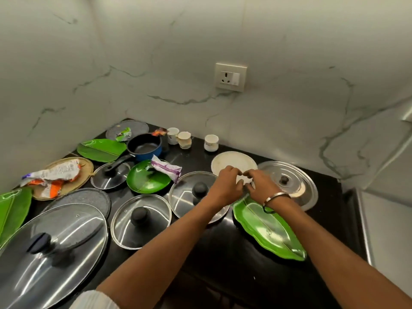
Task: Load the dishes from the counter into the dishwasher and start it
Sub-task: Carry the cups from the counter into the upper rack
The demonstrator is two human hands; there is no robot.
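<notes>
Barely started: your left hand (225, 186) & right hand (260, 186) pinch sth small and white, dishes still crowd the surface (214, 241), dishwasher not in view.

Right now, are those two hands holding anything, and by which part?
Both hands, left and right, pinch a small white object at its edges over the green plate; what it is cannot be told.
</notes>
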